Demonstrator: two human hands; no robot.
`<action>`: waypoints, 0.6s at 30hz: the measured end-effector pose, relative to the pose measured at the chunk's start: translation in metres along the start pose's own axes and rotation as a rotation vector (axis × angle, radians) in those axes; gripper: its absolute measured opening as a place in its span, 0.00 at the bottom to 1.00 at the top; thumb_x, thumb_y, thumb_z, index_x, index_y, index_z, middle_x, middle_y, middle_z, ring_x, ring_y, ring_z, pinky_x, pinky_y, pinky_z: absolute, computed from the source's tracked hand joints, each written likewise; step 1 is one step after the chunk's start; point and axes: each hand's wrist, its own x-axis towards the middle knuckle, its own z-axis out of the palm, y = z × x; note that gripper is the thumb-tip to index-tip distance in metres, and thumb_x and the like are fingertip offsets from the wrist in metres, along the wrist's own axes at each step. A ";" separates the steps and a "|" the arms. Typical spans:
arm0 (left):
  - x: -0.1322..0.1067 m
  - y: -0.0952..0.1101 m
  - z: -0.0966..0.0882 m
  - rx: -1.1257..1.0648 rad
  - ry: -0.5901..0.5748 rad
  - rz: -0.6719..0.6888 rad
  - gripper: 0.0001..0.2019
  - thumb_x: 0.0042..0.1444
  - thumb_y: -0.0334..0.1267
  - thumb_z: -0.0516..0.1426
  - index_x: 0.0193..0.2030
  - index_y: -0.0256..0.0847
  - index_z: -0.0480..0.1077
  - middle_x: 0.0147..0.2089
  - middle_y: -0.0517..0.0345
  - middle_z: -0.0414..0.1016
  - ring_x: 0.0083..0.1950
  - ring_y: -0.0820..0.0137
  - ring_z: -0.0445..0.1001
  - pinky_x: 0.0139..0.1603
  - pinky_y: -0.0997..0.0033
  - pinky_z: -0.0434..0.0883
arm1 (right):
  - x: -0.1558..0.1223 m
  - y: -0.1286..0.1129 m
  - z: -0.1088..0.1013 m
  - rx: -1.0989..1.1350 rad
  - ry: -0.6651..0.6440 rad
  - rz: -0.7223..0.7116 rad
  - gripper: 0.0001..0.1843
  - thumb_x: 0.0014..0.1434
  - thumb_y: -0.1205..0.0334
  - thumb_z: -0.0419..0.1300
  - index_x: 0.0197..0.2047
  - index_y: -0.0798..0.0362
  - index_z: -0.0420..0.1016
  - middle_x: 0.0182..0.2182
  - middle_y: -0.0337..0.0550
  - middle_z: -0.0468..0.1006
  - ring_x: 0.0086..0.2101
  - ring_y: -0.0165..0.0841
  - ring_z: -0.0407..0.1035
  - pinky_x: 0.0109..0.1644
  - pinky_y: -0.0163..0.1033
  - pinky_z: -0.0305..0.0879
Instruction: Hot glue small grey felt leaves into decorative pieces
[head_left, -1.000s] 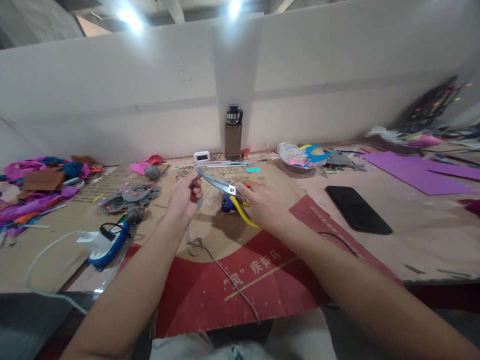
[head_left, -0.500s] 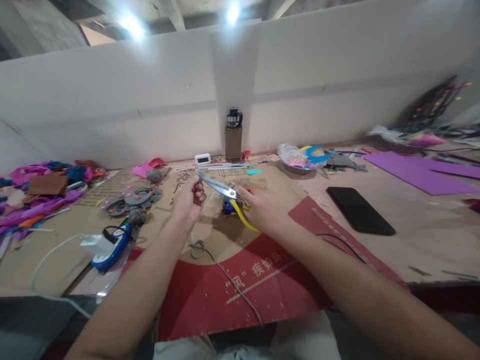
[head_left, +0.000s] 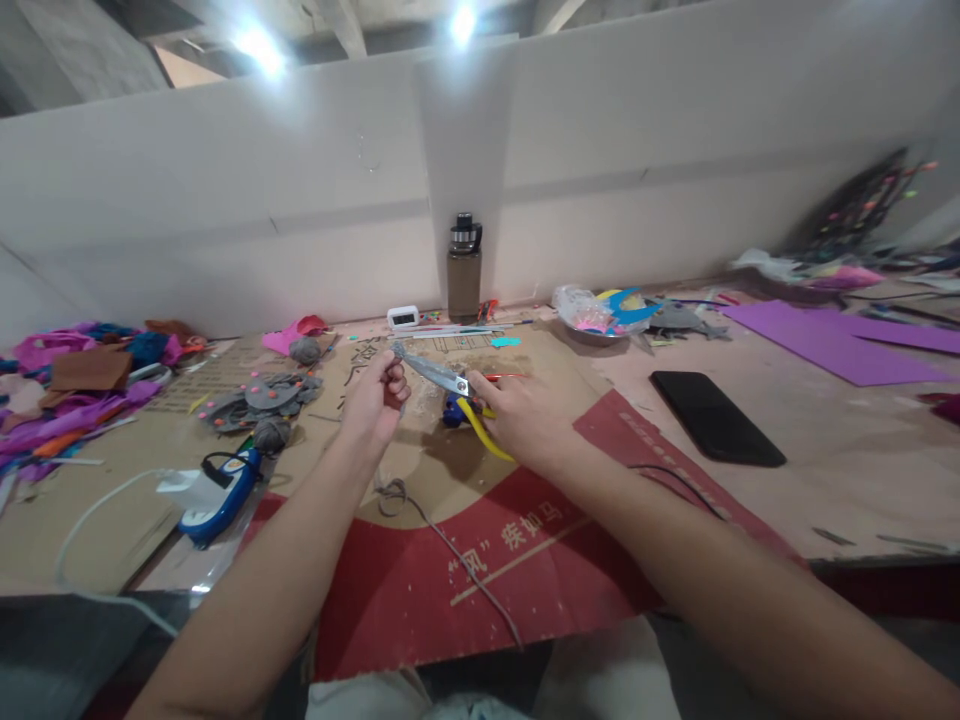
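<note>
My right hand (head_left: pixel 514 412) grips a pair of scissors (head_left: pixel 441 376) with yellow and red handles, its metal blades pointing left. Closed in a pinch, my left hand (head_left: pixel 377 392) is at the blade tips. A small grey piece (head_left: pixel 398 350) shows between its fingertips and the tips; its kind is too small to make out. Just behind the scissors sits a dark blue object (head_left: pixel 453 412), partly hidden. Below the hands, a loose grey cord (head_left: pixel 457 556) trails over the red and brown cardboard (head_left: pixel 405 600).
Left are grey scraps with pink dots (head_left: pixel 259 398), a blue-and-white power strip (head_left: pixel 225 500) and a colourful scrap pile (head_left: pixel 90 370). A bottle (head_left: pixel 464 280) and small white clock (head_left: pixel 403 317) stand behind. Right are a bowl (head_left: pixel 596 336), a phone (head_left: pixel 716 418) and purple sheets (head_left: pixel 817 340).
The scissor blades look slightly closer together than before, still at my left fingertips. Both hands have kept nearly the same place; the whole view has shifted slightly.
</note>
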 end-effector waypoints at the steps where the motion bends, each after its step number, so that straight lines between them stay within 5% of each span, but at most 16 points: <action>1: 0.000 0.000 0.000 -0.003 0.000 -0.005 0.08 0.48 0.33 0.61 0.25 0.37 0.65 0.18 0.67 0.63 0.16 0.84 0.56 0.16 0.82 0.54 | 0.000 0.000 0.000 -0.010 -0.004 -0.006 0.19 0.64 0.57 0.47 0.55 0.51 0.68 0.34 0.52 0.77 0.32 0.38 0.69 0.34 0.39 0.49; 13: -0.002 -0.001 0.002 0.004 0.012 -0.086 0.10 0.50 0.31 0.58 0.23 0.37 0.60 0.17 0.70 0.56 0.15 0.84 0.51 0.16 0.83 0.50 | -0.004 -0.008 0.005 -0.074 -0.084 0.011 0.26 0.61 0.64 0.48 0.62 0.54 0.61 0.36 0.56 0.77 0.36 0.44 0.71 0.33 0.40 0.54; 18: 0.000 -0.002 0.001 0.008 -0.005 -0.081 0.09 0.51 0.31 0.58 0.23 0.37 0.61 0.16 0.70 0.56 0.14 0.84 0.52 0.15 0.82 0.51 | -0.002 -0.006 -0.002 0.057 -0.127 0.063 0.21 0.62 0.58 0.48 0.57 0.50 0.66 0.37 0.53 0.78 0.35 0.43 0.72 0.34 0.40 0.56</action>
